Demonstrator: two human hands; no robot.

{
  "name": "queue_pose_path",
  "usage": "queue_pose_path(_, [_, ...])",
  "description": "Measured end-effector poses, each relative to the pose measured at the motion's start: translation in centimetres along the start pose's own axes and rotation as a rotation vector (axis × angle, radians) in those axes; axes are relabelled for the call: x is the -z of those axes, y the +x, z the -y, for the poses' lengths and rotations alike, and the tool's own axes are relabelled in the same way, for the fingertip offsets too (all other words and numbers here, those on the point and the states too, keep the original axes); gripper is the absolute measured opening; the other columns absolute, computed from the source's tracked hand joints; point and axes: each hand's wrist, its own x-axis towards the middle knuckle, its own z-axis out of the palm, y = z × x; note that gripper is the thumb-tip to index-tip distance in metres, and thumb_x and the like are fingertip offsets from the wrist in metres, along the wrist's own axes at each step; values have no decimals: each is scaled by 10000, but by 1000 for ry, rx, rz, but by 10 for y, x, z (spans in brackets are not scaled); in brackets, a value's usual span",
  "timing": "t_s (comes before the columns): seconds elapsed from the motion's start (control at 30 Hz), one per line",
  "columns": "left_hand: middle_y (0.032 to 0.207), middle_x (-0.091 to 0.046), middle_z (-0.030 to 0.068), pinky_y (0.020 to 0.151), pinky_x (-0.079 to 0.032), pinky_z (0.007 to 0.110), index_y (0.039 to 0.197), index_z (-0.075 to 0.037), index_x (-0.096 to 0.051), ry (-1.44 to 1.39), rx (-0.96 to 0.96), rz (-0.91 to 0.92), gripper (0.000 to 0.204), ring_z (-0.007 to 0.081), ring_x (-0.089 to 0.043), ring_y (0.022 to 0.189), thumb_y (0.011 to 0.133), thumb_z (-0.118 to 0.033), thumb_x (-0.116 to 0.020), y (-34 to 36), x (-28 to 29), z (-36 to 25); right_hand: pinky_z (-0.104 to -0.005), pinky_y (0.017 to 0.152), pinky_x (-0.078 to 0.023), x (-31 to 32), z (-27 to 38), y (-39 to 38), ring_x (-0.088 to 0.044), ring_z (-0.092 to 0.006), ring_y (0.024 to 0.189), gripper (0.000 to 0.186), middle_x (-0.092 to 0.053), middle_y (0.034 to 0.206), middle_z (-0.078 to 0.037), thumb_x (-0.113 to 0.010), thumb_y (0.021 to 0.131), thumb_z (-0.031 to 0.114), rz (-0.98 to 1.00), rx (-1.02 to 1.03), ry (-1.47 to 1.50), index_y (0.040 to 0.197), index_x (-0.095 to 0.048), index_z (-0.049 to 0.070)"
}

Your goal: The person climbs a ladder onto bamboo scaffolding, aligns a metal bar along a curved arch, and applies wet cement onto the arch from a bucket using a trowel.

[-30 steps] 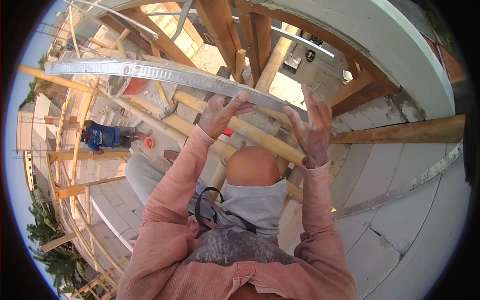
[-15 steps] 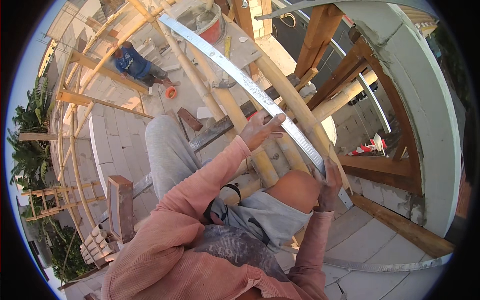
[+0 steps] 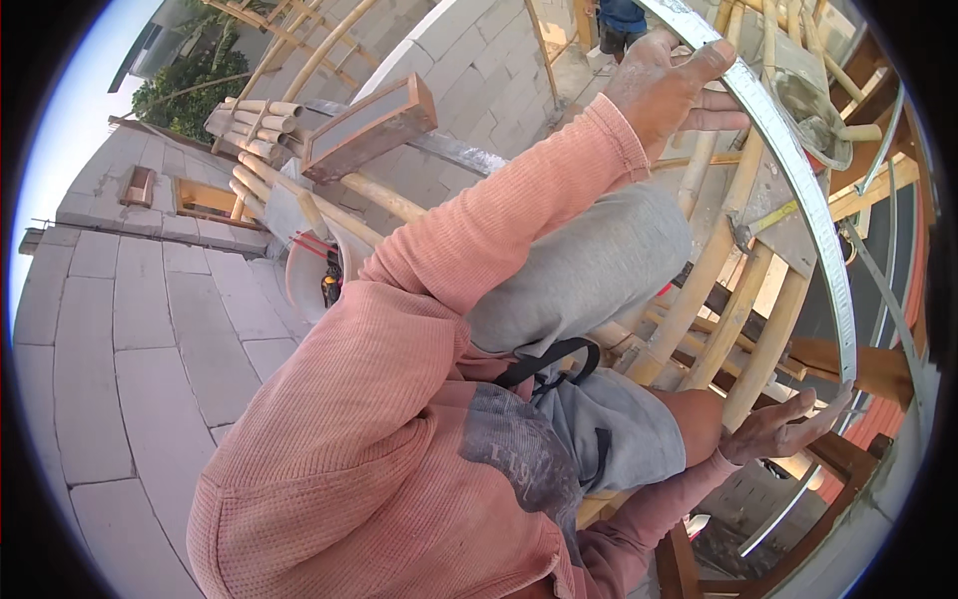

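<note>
My left hand [image 3: 671,95] grips a long silver metal strip [image 3: 818,215] near the top of the view, its fingers closed about it. The strip arcs down to the right. My right hand [image 3: 783,424], at lower right, has its fingers stretched out, with the fingertips at or just beside the strip's lower end; I cannot tell whether they touch. Beneath the strip a hammer [image 3: 740,234] with a yellow handle lies beside a board on bamboo poles [image 3: 704,299]. My knees are bent below my hands.
A worker [image 3: 621,22] in blue stands beyond my left hand. A mortar bucket [image 3: 813,120] sits at upper right. A wooden box [image 3: 369,125], stacked bamboo [image 3: 259,125] and a pale bucket [image 3: 304,280] with tools are at left, beside a block wall [image 3: 150,379]. Timber framing [image 3: 848,469] borders the right.
My view has swung leftward, bringing the block wall in. My left hand and strip now sit higher in view. My right hand's fingers have straightened from their hold on the strip's end.
</note>
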Motion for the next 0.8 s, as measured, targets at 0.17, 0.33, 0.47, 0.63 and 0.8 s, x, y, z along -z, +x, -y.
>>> queue_pose_path(0.17, [1169, -593, 255, 836, -660, 406, 1269, 58, -386, -97, 22, -454, 425, 365, -696, 1049, 1008, -194, -607, -41, 84, 4, -412, 1039, -457, -24, 22, 10, -579, -334, 1242, 526, -623, 1324, -199, -371, 1106, 351, 207, -72, 214, 1353, -537, -83])
queue_pose_path(0.33, [1168, -581, 279, 865, -657, 399, 1180, 90, -448, -99, 145, -788, 354, 360, -683, 1061, 1011, -179, -604, -95, 168, 18, -413, 1031, -461, -29, 36, -1, -603, -324, 1187, 492, -620, 1329, -199, -375, 1108, 303, 502, -87, 318, 1357, -541, -87])
queue_pose_path(0.47, [1164, -592, 231, 905, -636, 423, 1171, 37, -497, -71, 277, -921, 277, 361, -669, 1064, 990, -131, -620, -117, 269, 44, -393, 998, -479, -28, 29, -9, -625, -301, 1135, 403, -622, 1309, -185, -401, 1100, 212, 722, -18, 339, 1351, -569, -56])
queue_pose_path(0.63, [1138, -611, 107, 831, -616, 427, 1275, -77, -432, -48, 358, -1163, 395, 273, -666, 993, 946, -84, -650, -165, 405, 88, -395, 1008, -483, -26, 29, -11, -620, -272, 1154, 361, -629, 1301, -176, -396, 1098, 150, 840, -149, 348, 1352, -566, -41])
queue_pose_path(0.8, [1180, -591, 93, 928, -576, 464, 1309, -106, -480, -148, 359, -1515, 388, 286, -600, 1132, 949, -71, -619, -209, 484, 99, -386, 1010, -467, -35, 50, -6, -618, -259, 1137, 438, -624, 1299, -185, -444, 1089, 272, 964, -317, 318, 1412, -515, -16])
